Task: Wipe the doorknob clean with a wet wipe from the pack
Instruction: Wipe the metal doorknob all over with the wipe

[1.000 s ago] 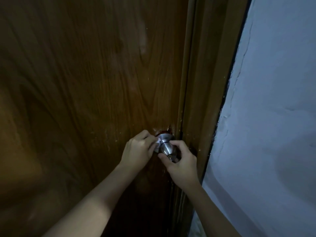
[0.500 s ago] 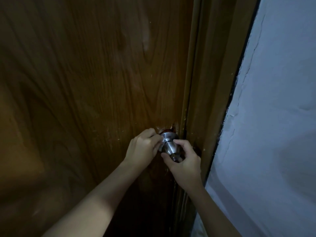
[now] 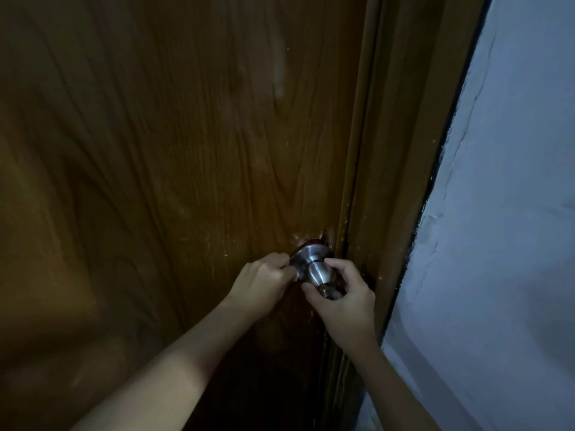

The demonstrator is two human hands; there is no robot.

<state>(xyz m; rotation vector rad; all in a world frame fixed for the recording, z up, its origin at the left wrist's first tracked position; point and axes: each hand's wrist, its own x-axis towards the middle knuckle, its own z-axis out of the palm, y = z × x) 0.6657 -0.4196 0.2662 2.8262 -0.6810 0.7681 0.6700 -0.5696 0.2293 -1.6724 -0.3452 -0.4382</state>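
Note:
A brushed-metal doorknob (image 3: 317,272) sticks out of the dark wooden door (image 3: 186,150) near its right edge. My left hand (image 3: 261,284) is at the knob's round base plate from the left. Its fingers are curled tight, and the wet wipe is almost wholly hidden under the fingertips. My right hand (image 3: 345,303) holds the outer end of the knob from below and from the right, thumb under it and fingers over it. The pack of wipes is not in view.
The wooden door frame (image 3: 404,150) runs down just right of the knob. Beyond it is a pale, cracked plaster wall (image 3: 513,244). The light is dim. Chipped wood and scratches surround the knob's base plate.
Both hands stay on the knob. My left hand has slid a little down the left side of the base plate, and the pale bit of wipe seen earlier is now covered.

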